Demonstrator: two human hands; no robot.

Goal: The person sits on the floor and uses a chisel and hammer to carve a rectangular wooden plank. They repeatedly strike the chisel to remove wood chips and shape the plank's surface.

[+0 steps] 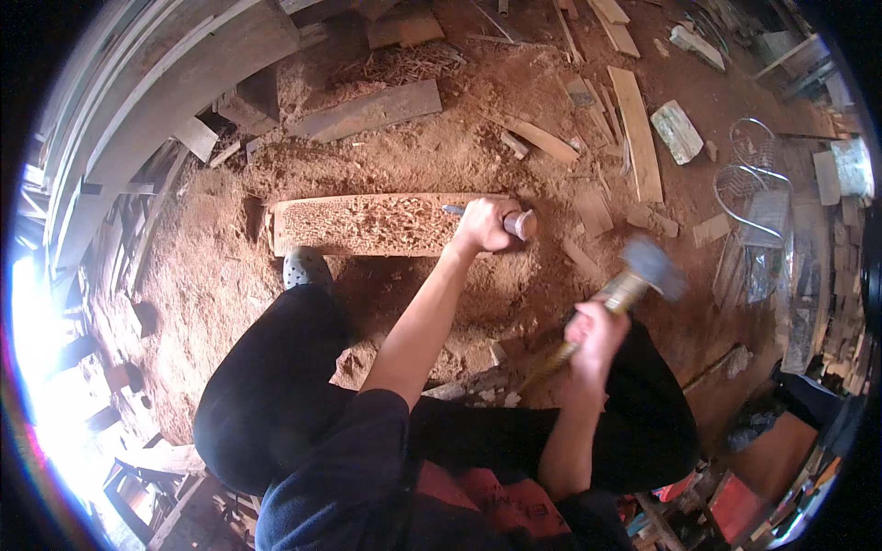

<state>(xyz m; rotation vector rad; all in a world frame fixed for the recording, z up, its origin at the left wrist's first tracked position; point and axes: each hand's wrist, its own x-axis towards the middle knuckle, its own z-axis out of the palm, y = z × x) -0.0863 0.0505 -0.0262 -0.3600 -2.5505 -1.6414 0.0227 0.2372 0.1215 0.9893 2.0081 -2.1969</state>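
Observation:
A long wooden board (367,225) lies crosswise before me, its top rough with chipped wood. My left hand (482,227) is closed round a chisel (521,225) at the board's right end. The handle butt points right, and the dark blade tip shows to the left of my fist, low over the wood. My right hand (597,332) grips a hammer (625,286) by its wooden handle, raised to the right of the board and apart from the chisel. The grey hammer head is smeared by motion. My shoe (306,268) touches the board's near edge at the left.
Wood dust and shavings cover the ground. Planks (636,135) and offcuts lie at the far right, near a pale block (677,133) and a bent wire rack (758,184). Long boards (184,101) are stacked at the far left. A grey plank (372,112) lies beyond the board.

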